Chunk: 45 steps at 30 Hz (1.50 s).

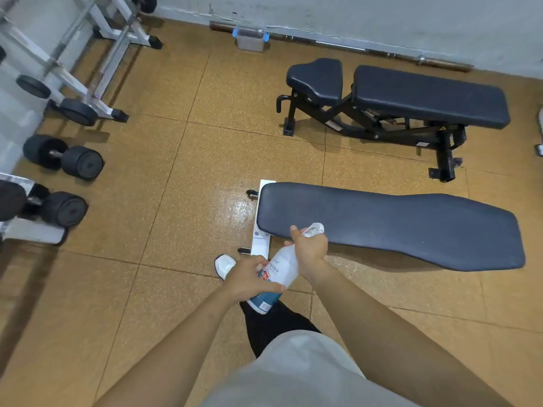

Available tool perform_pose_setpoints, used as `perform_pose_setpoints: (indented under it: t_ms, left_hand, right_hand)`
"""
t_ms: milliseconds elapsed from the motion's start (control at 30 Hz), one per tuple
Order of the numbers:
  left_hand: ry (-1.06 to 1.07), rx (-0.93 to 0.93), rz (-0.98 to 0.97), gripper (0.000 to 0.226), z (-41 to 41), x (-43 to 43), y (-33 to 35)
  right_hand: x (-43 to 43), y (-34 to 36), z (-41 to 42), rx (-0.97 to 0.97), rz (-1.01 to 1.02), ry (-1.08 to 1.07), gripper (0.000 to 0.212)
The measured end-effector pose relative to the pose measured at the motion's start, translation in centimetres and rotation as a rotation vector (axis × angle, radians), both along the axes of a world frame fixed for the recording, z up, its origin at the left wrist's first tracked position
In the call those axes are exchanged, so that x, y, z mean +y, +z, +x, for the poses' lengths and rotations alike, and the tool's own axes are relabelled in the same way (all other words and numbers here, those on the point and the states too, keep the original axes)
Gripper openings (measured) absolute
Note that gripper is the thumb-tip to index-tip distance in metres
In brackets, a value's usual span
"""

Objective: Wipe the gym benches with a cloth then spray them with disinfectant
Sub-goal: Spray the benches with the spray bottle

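A flat bench with a dark blue pad [396, 224] on a white frame lies right in front of me. Behind it stands an adjustable black bench [426, 95] with a separate seat pad. I hold a white spray bottle [280, 267] with a blue label, tilted, its nozzle over the near bench's left end. My left hand [249, 279] grips the bottle's lower body. My right hand [310, 249] is closed around the neck and trigger head. No cloth is visible.
Black dumbbells [63, 160] and a white rack [88, 69] line the left side. A barbell [382, 52] lies along the far wall beside a clear plastic box [249, 38]. My white shoe [224, 265] stands next to the bench's white foot. The floor is orange tiles.
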<state>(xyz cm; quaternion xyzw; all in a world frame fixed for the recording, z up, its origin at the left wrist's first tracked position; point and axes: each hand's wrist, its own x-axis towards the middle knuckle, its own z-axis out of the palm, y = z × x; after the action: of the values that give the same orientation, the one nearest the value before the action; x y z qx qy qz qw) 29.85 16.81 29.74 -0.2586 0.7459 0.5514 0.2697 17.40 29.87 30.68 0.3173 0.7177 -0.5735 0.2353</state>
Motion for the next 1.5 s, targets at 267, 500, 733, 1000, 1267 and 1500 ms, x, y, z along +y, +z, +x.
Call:
perform_pose_setpoints:
  t_ms: [267,500,733,1000,1267,1500]
  left_hand:
    - [-0.089,0.000,-0.005,0.064,-8.5,-12.6,-1.2]
    - [-0.171,0.031,0.016,0.059,-15.5,-20.1,-0.1]
    - [-0.270,0.083,0.027,0.055,-24.0,-24.3,1.7]
    - [-0.421,0.131,0.101,0.050,-37.3,-30.7,2.7]
    - [-0.607,0.211,0.085,0.061,-53.4,-36.2,5.9]
    - [-0.663,0.213,-0.015,0.062,-64.9,-36.5,5.7]
  right_hand:
    - [-10.8,-2.7,-6.8,0.015,-0.040,-0.195,0.021]
    - [-17.2,-1.6,-12.9,-0.005,-0.041,-0.284,0.022]
    - [-21.3,1.1,-20.1,0.066,0.016,-0.377,0.024]
    - [-27.2,5.3,-30.7,0.274,0.029,-0.425,0.023]
    - [-32.7,9.9,-44.0,0.358,0.135,-0.473,0.020]
    - [-33.0,8.4,-55.5,0.257,0.149,-0.621,0.023]
